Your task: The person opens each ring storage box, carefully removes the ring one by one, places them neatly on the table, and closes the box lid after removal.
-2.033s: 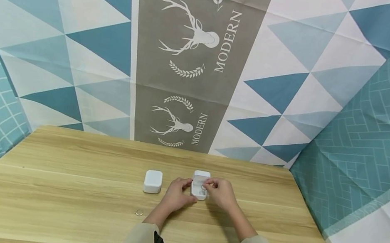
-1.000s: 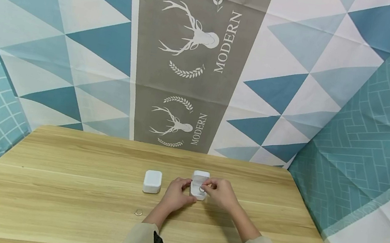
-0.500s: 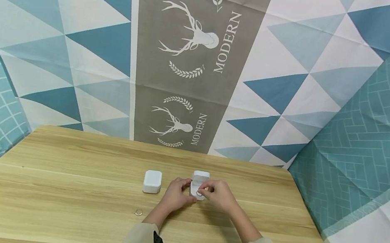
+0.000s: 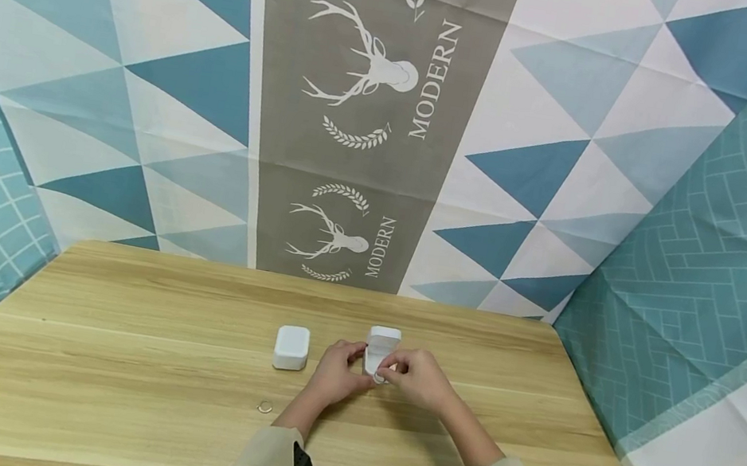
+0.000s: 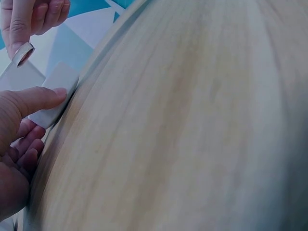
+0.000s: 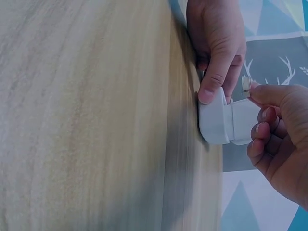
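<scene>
A small white ring box [image 4: 384, 337] stands on the table with its lid raised. My left hand [image 4: 336, 372] grips its base from the left side, thumb along the front, as the right wrist view also shows. Between the thumb and index finger of my right hand [image 4: 421, 379] is a silver-coloured ring [image 5: 23, 54], pinched at its edge. In the right wrist view this ring [image 6: 246, 84] hangs clear of the box, above its front part. My fingers partly hide the inside of the box.
To the left of my left hand stands a second white box [image 4: 291, 348] with its lid down. Another ring [image 4: 264, 407] lies on the wooden table [image 4: 143, 368] nearer to me. Patterned cloth [image 4: 357, 102] hangs behind the table's far edge.
My right hand has moved a little toward me and leftward, bringing the ring from the box's inside to over its front edge. The left hand has stayed on the box.
</scene>
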Action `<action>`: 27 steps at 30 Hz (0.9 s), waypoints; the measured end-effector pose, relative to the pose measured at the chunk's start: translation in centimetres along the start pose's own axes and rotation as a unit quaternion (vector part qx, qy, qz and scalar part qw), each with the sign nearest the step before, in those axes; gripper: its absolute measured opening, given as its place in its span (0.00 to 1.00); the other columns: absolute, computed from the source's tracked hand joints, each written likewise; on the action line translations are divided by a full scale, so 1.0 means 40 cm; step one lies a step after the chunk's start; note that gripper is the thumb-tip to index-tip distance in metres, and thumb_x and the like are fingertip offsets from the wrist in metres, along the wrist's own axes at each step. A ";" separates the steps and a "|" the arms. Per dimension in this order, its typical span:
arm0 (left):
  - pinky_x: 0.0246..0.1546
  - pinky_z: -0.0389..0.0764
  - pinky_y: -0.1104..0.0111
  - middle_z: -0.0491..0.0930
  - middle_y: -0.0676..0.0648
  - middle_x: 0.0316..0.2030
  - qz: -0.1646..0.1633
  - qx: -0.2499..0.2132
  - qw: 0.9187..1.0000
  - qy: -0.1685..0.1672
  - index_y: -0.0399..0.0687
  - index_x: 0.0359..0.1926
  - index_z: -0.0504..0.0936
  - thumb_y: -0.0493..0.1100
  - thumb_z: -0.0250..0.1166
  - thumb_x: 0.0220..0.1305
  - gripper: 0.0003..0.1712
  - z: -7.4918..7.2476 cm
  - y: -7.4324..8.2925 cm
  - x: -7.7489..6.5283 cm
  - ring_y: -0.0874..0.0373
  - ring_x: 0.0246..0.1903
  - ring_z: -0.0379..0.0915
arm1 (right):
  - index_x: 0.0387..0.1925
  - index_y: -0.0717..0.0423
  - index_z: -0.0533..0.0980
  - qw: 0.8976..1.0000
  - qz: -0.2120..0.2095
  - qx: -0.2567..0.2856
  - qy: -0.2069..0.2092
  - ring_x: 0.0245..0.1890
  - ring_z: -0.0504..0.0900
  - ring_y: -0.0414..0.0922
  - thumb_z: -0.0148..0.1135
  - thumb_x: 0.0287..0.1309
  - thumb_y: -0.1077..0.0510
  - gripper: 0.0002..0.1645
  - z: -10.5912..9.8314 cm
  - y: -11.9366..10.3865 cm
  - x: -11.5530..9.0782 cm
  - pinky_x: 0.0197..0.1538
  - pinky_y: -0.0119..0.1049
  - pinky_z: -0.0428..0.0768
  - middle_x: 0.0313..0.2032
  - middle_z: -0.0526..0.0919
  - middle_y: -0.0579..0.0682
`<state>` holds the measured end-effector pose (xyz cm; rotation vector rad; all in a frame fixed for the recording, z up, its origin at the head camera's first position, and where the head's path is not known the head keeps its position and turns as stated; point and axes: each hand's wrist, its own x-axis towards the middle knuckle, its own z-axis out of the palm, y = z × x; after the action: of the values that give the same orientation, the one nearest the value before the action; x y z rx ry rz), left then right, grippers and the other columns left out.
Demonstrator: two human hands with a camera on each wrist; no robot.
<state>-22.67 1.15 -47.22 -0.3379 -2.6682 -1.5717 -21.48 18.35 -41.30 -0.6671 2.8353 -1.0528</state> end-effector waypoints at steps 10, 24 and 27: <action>0.53 0.74 0.55 0.77 0.41 0.46 0.008 0.006 1.000 0.001 0.33 0.56 0.74 0.47 0.75 0.45 0.38 -0.002 -0.004 0.002 0.48 0.49 0.72 | 0.27 0.53 0.82 1.000 -0.017 -0.001 -0.013 0.17 0.65 0.32 0.65 0.55 0.56 0.05 0.005 -0.007 -0.002 0.19 0.24 0.64 0.16 0.72 0.41; 0.57 0.71 0.53 0.76 0.40 0.47 0.002 0.007 1.000 -0.006 0.34 0.57 0.74 0.45 0.74 0.47 0.37 -0.004 -0.001 0.002 0.47 0.51 0.70 | 0.27 0.53 0.82 0.999 -0.037 0.008 -0.038 0.17 0.64 0.31 0.65 0.55 0.56 0.06 0.011 -0.011 -0.007 0.18 0.23 0.63 0.16 0.73 0.41; 0.56 0.71 0.53 0.76 0.40 0.47 0.006 0.011 1.000 -0.005 0.34 0.57 0.74 0.44 0.74 0.47 0.36 -0.005 0.000 0.001 0.47 0.50 0.70 | 0.28 0.53 0.83 0.998 -0.039 0.004 -0.041 0.17 0.64 0.31 0.64 0.55 0.55 0.06 0.015 -0.012 -0.006 0.19 0.23 0.63 0.16 0.73 0.41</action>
<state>-22.73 0.99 -47.14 -0.3616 -2.6835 -1.5414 -20.96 17.78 -41.48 -0.8060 2.7544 -1.0227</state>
